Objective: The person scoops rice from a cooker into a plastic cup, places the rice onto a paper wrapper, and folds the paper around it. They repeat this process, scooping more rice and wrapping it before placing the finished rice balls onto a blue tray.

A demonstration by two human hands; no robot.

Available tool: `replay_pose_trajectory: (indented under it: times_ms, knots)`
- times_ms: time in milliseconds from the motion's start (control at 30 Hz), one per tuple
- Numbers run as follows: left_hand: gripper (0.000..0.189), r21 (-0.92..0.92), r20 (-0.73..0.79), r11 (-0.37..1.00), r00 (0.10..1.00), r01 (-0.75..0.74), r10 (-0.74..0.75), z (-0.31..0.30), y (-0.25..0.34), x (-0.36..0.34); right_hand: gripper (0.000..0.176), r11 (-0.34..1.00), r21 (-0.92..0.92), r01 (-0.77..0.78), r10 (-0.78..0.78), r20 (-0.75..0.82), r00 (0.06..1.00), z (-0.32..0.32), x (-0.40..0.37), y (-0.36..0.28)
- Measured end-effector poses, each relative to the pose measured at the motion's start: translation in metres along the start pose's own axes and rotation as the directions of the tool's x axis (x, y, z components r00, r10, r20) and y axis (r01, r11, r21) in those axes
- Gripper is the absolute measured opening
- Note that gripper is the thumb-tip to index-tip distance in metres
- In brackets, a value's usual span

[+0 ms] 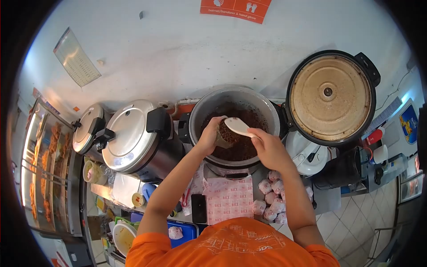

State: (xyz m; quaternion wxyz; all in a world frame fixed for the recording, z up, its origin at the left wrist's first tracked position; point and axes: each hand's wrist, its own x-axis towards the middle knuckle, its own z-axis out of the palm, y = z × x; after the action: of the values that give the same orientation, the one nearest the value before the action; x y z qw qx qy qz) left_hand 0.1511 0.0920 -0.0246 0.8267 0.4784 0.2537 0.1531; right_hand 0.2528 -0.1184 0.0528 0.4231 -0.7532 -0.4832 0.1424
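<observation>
So the white paddle (238,126) is over the open pot (234,94) of dark rice, gripped in the closed right hand (268,149). The left hand (211,135) is half curled around a small clear cup (223,139) with some rice in it. Nearer on the desk: patterned paper (229,199), wrapped bundles (272,196) to its right, phone (199,208) to its left.
</observation>
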Motion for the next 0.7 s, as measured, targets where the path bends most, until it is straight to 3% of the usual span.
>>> replay_pose_trajectory:
  times_ms: [33, 200, 267, 300, 333, 400, 433, 467, 533, 633, 700]
  knots:
    - [0.036, -0.051, -0.01, 0.998, 1.0, -0.025, 0.025, 0.003, -0.001, -0.001, 0.028, 1.0, 0.017, 0.013, -0.012, -0.061, 0.998, 0.012, 0.0, 0.001]
    - [0.039, -0.12, -0.084, 0.99, 0.994, -0.075, 0.066, -0.007, -0.015, 0.007, 0.03, 0.996, -0.049, 0.072, -0.071, 0.039, 0.997, 0.029, -0.007, 0.015]
    - [0.04, -0.26, -0.129, 0.948, 0.979, -0.185, 0.156, -0.009, -0.025, 0.004, 0.029, 0.992, 0.126, 0.012, -0.006, -0.051, 0.999, 0.019, -0.007, 0.021]
    - [0.037, -0.237, -0.2, 0.933, 0.954, -0.27, 0.225, -0.003, -0.026, 0.001, 0.031, 0.985, 0.143, -0.096, 0.106, -0.065, 0.992, 0.015, -0.006, 0.018]
    - [0.037, -0.233, -0.198, 0.934, 0.954, -0.269, 0.225, 0.002, -0.028, 0.0, 0.031, 0.985, 0.146, -0.096, 0.107, -0.068, 0.992, 0.023, -0.006, 0.021]
    - [0.033, -0.088, -0.295, 0.904, 0.878, -0.418, 0.377, 0.014, -0.033, -0.002, 0.034, 0.985, 0.165, -0.043, 0.072, -0.171, 0.983, 0.056, -0.009, 0.027]
    - [0.03, 0.032, -0.328, 0.902, 0.848, -0.431, 0.416, 0.024, -0.033, -0.004, 0.037, 0.994, 0.086, -0.069, 0.082, -0.161, 0.984, 0.071, -0.014, 0.021]
    - [0.028, 0.156, -0.303, 0.873, 0.819, -0.463, 0.488, 0.02, -0.048, 0.008, 0.038, 0.992, 0.126, -0.016, 0.035, -0.147, 0.989, 0.081, -0.018, 0.013]
    - [0.027, 0.044, -0.351, 0.927, 0.862, -0.374, 0.365, 0.033, -0.033, -0.006, 0.037, 0.978, 0.201, -0.065, 0.086, -0.098, 0.991, 0.087, -0.021, 0.0]
    - [0.028, -0.048, -0.333, 0.912, 0.867, -0.408, 0.371, 0.023, -0.032, -0.001, 0.034, 0.983, 0.181, 0.032, -0.018, -0.078, 0.997, 0.07, -0.001, 0.022]
    - [0.028, -0.03, -0.31, 0.906, 0.865, -0.423, 0.394, 0.022, -0.027, -0.004, 0.032, 0.977, 0.215, 0.011, 0.0, -0.049, 0.999, 0.039, 0.01, 0.031]
